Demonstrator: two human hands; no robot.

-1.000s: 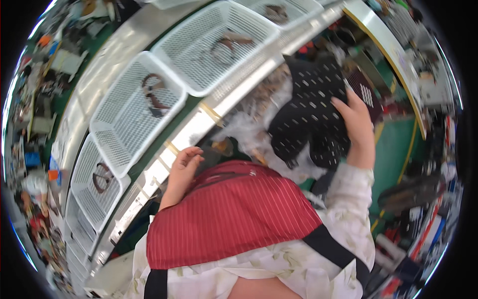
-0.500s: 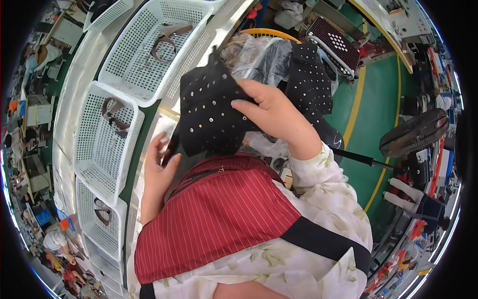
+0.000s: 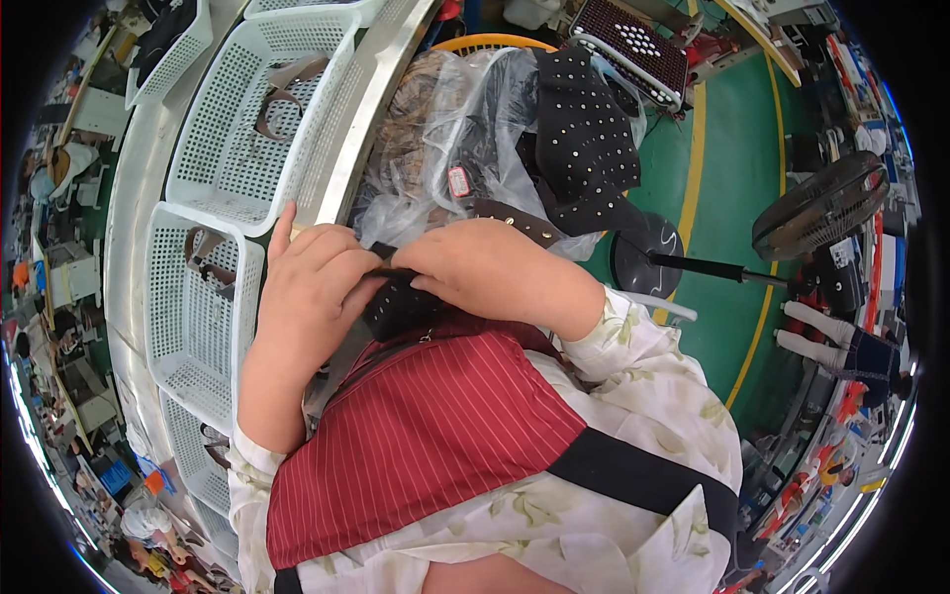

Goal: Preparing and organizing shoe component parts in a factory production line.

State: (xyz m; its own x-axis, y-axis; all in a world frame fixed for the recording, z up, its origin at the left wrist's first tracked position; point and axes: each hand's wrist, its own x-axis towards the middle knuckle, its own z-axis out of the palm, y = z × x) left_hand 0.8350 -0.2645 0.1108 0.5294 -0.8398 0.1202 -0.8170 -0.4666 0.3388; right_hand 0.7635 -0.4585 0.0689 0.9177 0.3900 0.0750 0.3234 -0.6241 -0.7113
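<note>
Directly above the red pinstriped cloth (image 3: 426, 436) on my lap, both hands meet at a black studded piece of material (image 3: 400, 312). My left hand (image 3: 315, 272) pinches its upper edge between thumb and fingers, with the index finger pointing up and away. From the other side, my right hand (image 3: 495, 265) grips the same edge, fingers closed. Most of the piece is hidden behind the hands. Beyond them, a second black studded piece (image 3: 586, 129) drapes over clear plastic bags (image 3: 500, 109), and a brown studded strip (image 3: 517, 220) lies just past my right hand.
White perforated baskets (image 3: 203, 332) holding straps line the left side. A yellow-rimmed basket (image 3: 495, 41) stands under the bags. To the right are a standing fan (image 3: 821, 208), its round black base (image 3: 645, 259) and a green floor (image 3: 737, 238) with yellow lines.
The black studded piece has come down from its raised position to just above my lap. My left hand, open before, has closed on its edge beside my right hand.
</note>
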